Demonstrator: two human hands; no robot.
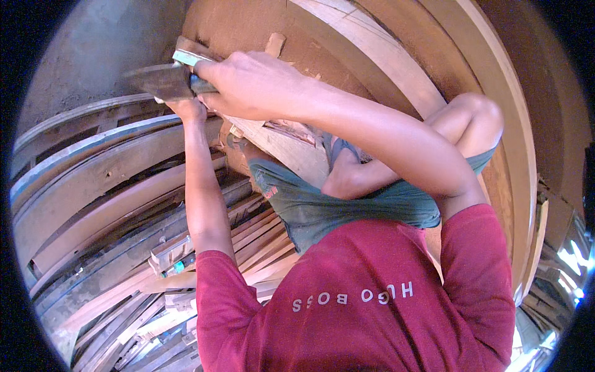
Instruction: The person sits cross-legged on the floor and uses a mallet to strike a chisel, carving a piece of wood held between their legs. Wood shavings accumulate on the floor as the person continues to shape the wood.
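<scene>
My right hand (248, 84) is closed around the handle of a dark, broad-headed hand tool (164, 80), blurred so that its exact kind does not show. A small block with a pale green edge (191, 57) juts out beside those fingers. My left hand (189, 110) is just beneath the tool's head, its fingers mostly hidden. A pale wooden board (282, 149) slants from near both hands toward my folded legs.
Long boards (93, 180) stand stacked on the left. Loose wooden strips (266, 242) and offcuts lie below them. Large curved wooden pieces (396, 68) arc along the right. A small wood scrap (275, 44) lies beyond my right hand.
</scene>
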